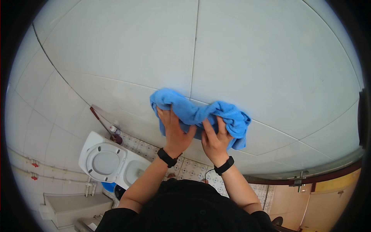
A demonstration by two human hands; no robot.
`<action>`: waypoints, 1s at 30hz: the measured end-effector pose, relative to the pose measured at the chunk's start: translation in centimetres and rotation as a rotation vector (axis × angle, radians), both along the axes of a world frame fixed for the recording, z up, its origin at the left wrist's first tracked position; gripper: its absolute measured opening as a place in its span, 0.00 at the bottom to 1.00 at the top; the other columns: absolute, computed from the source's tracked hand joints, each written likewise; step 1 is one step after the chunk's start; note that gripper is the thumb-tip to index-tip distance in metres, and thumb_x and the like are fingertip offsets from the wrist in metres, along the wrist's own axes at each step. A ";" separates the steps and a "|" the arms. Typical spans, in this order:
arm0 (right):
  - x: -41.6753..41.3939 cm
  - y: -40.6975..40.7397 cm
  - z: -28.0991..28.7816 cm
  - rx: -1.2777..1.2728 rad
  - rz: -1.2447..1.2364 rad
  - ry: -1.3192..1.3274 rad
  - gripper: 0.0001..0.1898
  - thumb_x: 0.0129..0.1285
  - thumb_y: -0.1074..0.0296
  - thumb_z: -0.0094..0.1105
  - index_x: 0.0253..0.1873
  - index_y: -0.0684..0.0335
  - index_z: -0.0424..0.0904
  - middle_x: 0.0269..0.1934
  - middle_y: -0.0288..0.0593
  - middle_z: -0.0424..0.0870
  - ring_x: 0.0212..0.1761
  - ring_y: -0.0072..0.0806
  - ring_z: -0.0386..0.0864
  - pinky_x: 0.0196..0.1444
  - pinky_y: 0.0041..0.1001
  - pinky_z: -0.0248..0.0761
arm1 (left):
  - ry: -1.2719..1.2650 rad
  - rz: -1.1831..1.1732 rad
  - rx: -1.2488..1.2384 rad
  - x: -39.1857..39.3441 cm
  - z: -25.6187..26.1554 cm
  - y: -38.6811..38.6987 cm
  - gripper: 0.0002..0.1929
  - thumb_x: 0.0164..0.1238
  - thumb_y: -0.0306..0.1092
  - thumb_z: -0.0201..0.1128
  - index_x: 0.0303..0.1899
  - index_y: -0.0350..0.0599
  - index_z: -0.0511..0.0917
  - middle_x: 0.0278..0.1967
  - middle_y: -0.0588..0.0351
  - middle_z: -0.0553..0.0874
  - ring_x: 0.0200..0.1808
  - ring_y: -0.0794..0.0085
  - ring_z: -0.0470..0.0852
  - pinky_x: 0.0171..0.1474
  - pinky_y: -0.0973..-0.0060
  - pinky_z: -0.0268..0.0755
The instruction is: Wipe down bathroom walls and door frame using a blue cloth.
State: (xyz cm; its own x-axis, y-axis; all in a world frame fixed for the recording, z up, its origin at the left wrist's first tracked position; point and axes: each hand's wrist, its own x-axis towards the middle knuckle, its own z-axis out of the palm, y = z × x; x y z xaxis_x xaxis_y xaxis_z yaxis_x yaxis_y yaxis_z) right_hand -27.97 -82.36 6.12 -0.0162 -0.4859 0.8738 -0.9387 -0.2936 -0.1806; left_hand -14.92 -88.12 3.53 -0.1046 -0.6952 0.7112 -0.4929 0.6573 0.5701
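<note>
A bunched blue cloth [188, 111] lies against the white tiled wall [246, 63], across a joint between tiles. My left hand [174, 130] presses on the cloth's left part, its fingertips partly covered by folds. On the right part of the cloth rests my right hand [216, 140], fingers spread and partly tucked into the folds. Both wrists wear black bands. The cloth hides the piece of wall behind it.
A white toilet [124, 162] with its lid up stands at lower left. Beside it in the corner are a long-handled brush or plunger [100, 120] and a white bottle [114, 130]. Pipes with red valves [34, 164] run along the left wall. A door handle [300, 182] shows at lower right.
</note>
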 end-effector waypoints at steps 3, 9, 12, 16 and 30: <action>1.3 -0.5 1.8 0.110 0.014 0.071 0.28 0.51 0.75 0.60 0.59 0.43 0.79 0.63 0.35 0.73 0.62 0.33 0.70 0.66 0.44 0.50 | 0.109 0.029 0.005 1.5 0.5 -1.4 0.45 0.51 0.35 0.67 0.69 0.28 0.51 0.69 0.27 0.50 0.71 0.28 0.41 0.71 0.40 0.30; 1.9 -1.6 2.3 0.105 -0.023 0.263 0.26 0.50 0.71 0.65 0.57 0.39 0.80 0.64 0.32 0.73 0.67 0.37 0.64 0.68 0.48 0.40 | 0.210 -0.012 0.042 1.9 1.5 -2.1 0.47 0.53 0.33 0.65 0.70 0.27 0.44 0.71 0.27 0.42 0.73 0.33 0.36 0.73 0.46 0.26; 1.2 -0.7 1.9 0.092 -0.050 0.314 0.25 0.50 0.68 0.65 0.56 0.40 0.81 0.64 0.34 0.73 0.67 0.36 0.63 0.67 0.50 0.41 | 0.116 -0.029 0.020 1.1 0.9 -1.5 0.44 0.53 0.33 0.65 0.70 0.31 0.49 0.71 0.27 0.44 0.73 0.32 0.37 0.72 0.44 0.26; -1.1 1.4 -0.6 0.140 -0.104 0.080 0.26 0.50 0.64 0.67 0.58 0.41 0.78 0.66 0.31 0.70 0.67 0.35 0.63 0.65 0.50 0.48 | -0.036 -0.112 0.026 -2.3 2.3 1.8 0.39 0.51 0.37 0.65 0.67 0.39 0.60 0.69 0.31 0.53 0.70 0.25 0.39 0.68 0.35 0.27; -14.2 9.1 -2.1 -0.114 -0.458 -0.112 0.33 0.45 0.58 0.65 0.62 0.50 0.71 0.69 0.51 0.59 0.71 0.60 0.50 0.70 0.58 0.39 | -0.342 -0.386 -0.101 -13.4 4.5 8.2 0.26 0.55 0.39 0.64 0.59 0.63 0.75 0.64 0.55 0.70 0.65 0.49 0.60 0.58 0.38 0.45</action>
